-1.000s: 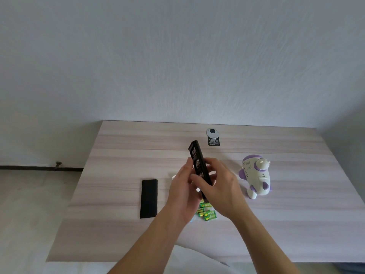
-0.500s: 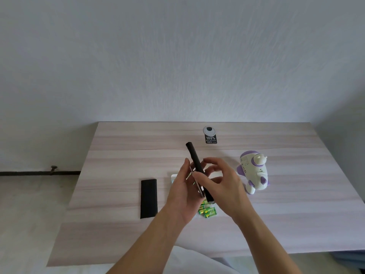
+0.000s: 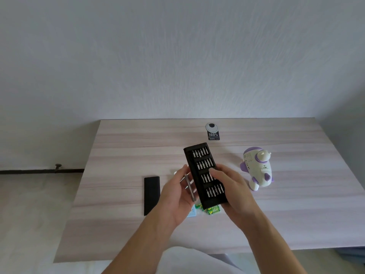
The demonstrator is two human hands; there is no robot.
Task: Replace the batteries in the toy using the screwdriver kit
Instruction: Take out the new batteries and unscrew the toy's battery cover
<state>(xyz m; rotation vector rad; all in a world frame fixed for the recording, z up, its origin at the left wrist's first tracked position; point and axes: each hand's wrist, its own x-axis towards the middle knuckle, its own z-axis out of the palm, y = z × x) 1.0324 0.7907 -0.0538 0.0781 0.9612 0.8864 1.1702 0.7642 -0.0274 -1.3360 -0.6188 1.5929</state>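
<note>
My right hand (image 3: 232, 191) grips a black bit tray (image 3: 205, 175) above the middle of the table, thumb on its top face. Its face shows several rows of silver bits. My left hand (image 3: 174, 196) is beside the tray's left edge and holds a slim grey screwdriver (image 3: 190, 188) against its fingers. The kit's black sleeve (image 3: 151, 194) lies flat on the table to the left. Green batteries (image 3: 213, 210) lie on the table just below the tray, partly hidden by it. The white and purple toy (image 3: 257, 171) stands upright to the right of my hands.
The wooden table (image 3: 118, 155) has its back edge against a white wall. A round white disc with a black label (image 3: 212, 131) sits near the back. A pale blue card (image 3: 192, 213) lies under my left hand. Floor shows at the left.
The tray has turned from edge-on to face-up, showing its bits. The grey screwdriver has come out of the tray and is in my left hand.
</note>
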